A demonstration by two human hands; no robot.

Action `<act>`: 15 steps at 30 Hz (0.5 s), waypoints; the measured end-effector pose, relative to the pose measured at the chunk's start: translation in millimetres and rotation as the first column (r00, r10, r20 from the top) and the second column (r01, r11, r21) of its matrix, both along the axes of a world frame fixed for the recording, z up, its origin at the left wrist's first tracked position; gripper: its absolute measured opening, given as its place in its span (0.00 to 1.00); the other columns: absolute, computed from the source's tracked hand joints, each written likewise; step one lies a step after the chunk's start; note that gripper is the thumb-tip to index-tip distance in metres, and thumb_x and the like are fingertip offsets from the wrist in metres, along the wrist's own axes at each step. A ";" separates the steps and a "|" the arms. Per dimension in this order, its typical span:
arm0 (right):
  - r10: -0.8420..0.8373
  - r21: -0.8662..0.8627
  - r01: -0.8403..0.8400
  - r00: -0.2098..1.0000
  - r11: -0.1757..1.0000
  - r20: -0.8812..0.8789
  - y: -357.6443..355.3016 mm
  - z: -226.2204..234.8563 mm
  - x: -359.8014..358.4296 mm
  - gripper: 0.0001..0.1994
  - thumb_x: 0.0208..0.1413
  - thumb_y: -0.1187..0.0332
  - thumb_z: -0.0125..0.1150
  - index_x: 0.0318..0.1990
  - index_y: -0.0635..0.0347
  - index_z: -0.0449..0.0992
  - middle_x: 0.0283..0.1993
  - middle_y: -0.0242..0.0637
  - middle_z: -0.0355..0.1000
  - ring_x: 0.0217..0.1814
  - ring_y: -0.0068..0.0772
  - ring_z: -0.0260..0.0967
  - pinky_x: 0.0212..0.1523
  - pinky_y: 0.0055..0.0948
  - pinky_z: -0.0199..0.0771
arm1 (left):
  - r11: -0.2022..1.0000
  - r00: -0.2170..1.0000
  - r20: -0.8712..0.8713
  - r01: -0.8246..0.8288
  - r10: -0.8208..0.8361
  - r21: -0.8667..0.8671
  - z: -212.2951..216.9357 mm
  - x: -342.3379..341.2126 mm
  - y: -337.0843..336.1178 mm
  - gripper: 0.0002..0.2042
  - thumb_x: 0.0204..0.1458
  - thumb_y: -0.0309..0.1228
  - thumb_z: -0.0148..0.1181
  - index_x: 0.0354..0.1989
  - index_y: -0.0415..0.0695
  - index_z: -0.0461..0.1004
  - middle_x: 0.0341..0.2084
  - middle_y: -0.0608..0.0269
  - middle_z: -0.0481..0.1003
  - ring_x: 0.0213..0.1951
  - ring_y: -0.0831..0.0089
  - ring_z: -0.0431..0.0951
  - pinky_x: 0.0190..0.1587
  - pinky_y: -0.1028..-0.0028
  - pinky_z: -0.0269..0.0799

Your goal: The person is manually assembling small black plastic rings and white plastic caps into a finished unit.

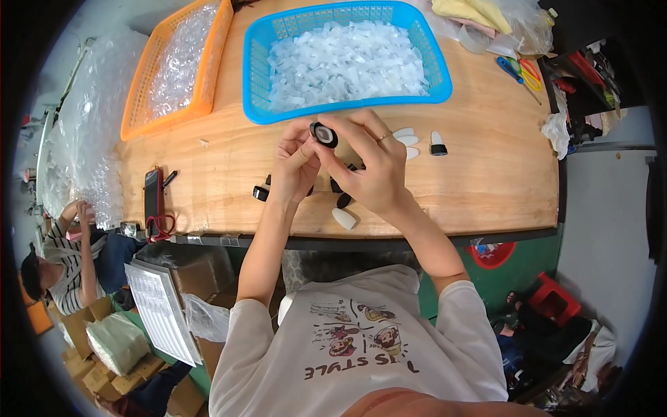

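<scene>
Black and round with a pale centre, a small cap (324, 135) is pinched by the left hand (295, 158) and the right hand (374, 165), held close together above the wooden table (486, 184), on the near side of the blue plastic basket (258, 78) of translucent white pieces. Near the left wrist lies a black cap-like piece (260, 193); below the right hand, a white bullet-shaped piece (344, 219). To the right sits a white-topped piece with a black base (438, 144).

Dark capital lettering (328, 373), upside down in view, across the front of the person's white T-shirt (278, 372).
</scene>
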State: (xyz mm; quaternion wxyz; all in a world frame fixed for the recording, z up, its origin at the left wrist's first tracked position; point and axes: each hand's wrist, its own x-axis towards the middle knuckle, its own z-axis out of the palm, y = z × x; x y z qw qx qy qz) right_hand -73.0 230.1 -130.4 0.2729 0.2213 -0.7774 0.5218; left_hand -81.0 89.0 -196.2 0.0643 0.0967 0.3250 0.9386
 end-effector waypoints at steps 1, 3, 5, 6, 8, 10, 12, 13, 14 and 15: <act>-0.002 0.004 0.002 1.000 1.000 -0.022 0.0 -0.1 0.4 0.17 0.41 0.78 0.69 0.43 0.60 0.78 0.35 0.36 0.72 0.32 0.31 0.73 0.31 0.25 0.74 | 1.000 1.000 0.009 -0.017 0.017 -0.015 -2.1 0.4 -1.1 0.10 0.56 0.22 0.55 0.47 0.40 0.71 0.36 0.61 0.77 0.38 0.74 0.78 0.42 0.75 0.77; -0.001 0.023 0.001 1.000 1.000 -0.027 -0.1 2.6 4.0 0.17 0.41 0.78 0.69 0.43 0.60 0.78 0.34 0.36 0.71 0.32 0.31 0.73 0.30 0.25 0.73 | 0.999 0.999 0.018 -0.033 0.034 -0.033 -5.9 0.7 -3.8 0.10 0.56 0.21 0.55 0.46 0.39 0.72 0.35 0.61 0.78 0.38 0.74 0.79 0.41 0.75 0.78; -0.003 0.044 0.005 1.000 0.999 -0.030 -0.1 2.3 5.4 0.17 0.41 0.78 0.69 0.43 0.60 0.78 0.34 0.36 0.71 0.31 0.31 0.73 0.30 0.25 0.73 | 0.999 0.999 0.022 -0.042 0.042 -0.030 -9.0 -0.4 -5.9 0.09 0.55 0.20 0.56 0.45 0.39 0.72 0.34 0.59 0.78 0.36 0.73 0.79 0.39 0.76 0.78; -0.008 0.045 0.010 0.999 0.999 -0.039 -0.3 1.2 5.6 0.17 0.40 0.78 0.70 0.43 0.60 0.78 0.33 0.35 0.70 0.31 0.30 0.72 0.29 0.26 0.72 | 0.999 0.999 0.023 -0.039 0.040 -0.032 -8.7 -0.4 -6.2 0.09 0.55 0.20 0.56 0.45 0.39 0.72 0.34 0.59 0.78 0.36 0.73 0.79 0.39 0.76 0.78; -0.013 0.043 0.015 0.999 0.999 -0.046 -0.5 -0.3 5.6 0.18 0.40 0.77 0.70 0.43 0.60 0.78 0.32 0.35 0.69 0.30 0.29 0.71 0.28 0.26 0.71 | 0.998 0.999 0.022 -0.048 0.050 -0.049 -7.4 -0.3 -6.9 0.10 0.54 0.18 0.56 0.44 0.38 0.73 0.34 0.58 0.78 0.36 0.72 0.80 0.39 0.75 0.79; -0.017 0.060 0.020 0.998 0.998 -0.056 -0.6 -1.1 5.4 0.18 0.40 0.77 0.70 0.43 0.60 0.78 0.32 0.35 0.69 0.29 0.29 0.70 0.27 0.26 0.70 | 0.997 0.999 0.012 -0.053 0.053 -0.057 -8.7 -1.3 -8.3 0.10 0.54 0.18 0.56 0.44 0.38 0.73 0.34 0.57 0.78 0.36 0.72 0.80 0.39 0.75 0.79; -0.010 0.057 0.013 0.999 0.998 -0.053 -0.8 -0.1 5.4 0.18 0.40 0.77 0.70 0.43 0.60 0.78 0.32 0.35 0.68 0.29 0.29 0.70 0.27 0.26 0.70 | 0.996 0.998 0.000 -0.058 0.058 -0.064 -9.4 -1.9 -9.7 0.10 0.54 0.17 0.56 0.44 0.38 0.73 0.34 0.57 0.78 0.36 0.72 0.80 0.39 0.75 0.79; -0.004 0.055 0.007 0.999 0.998 -0.051 -0.8 0.2 5.3 0.19 0.39 0.77 0.70 0.43 0.60 0.78 0.32 0.34 0.68 0.28 0.29 0.69 0.27 0.26 0.70 | 0.996 0.998 0.000 -0.059 0.060 -0.064 -9.5 -2.2 -10.2 0.10 0.53 0.17 0.56 0.44 0.37 0.73 0.34 0.57 0.78 0.36 0.72 0.80 0.39 0.75 0.79; -0.005 0.054 0.008 0.999 0.998 -0.051 -1.0 0.2 5.0 0.19 0.39 0.77 0.70 0.43 0.60 0.78 0.32 0.34 0.68 0.28 0.29 0.69 0.27 0.26 0.70 | 0.996 0.998 -0.001 -0.061 0.061 -0.063 -9.4 -2.6 -10.7 0.10 0.53 0.17 0.56 0.43 0.37 0.73 0.34 0.56 0.78 0.36 0.72 0.80 0.39 0.75 0.79; 0.003 0.051 -0.001 0.998 0.999 -0.056 -1.2 0.1 4.4 0.19 0.40 0.77 0.70 0.43 0.60 0.78 0.32 0.34 0.68 0.28 0.29 0.70 0.27 0.26 0.70 | 0.996 0.998 -0.002 -0.060 0.060 -0.064 -9.1 -3.1 -11.1 0.10 0.53 0.17 0.56 0.43 0.37 0.73 0.34 0.56 0.78 0.36 0.72 0.80 0.39 0.75 0.79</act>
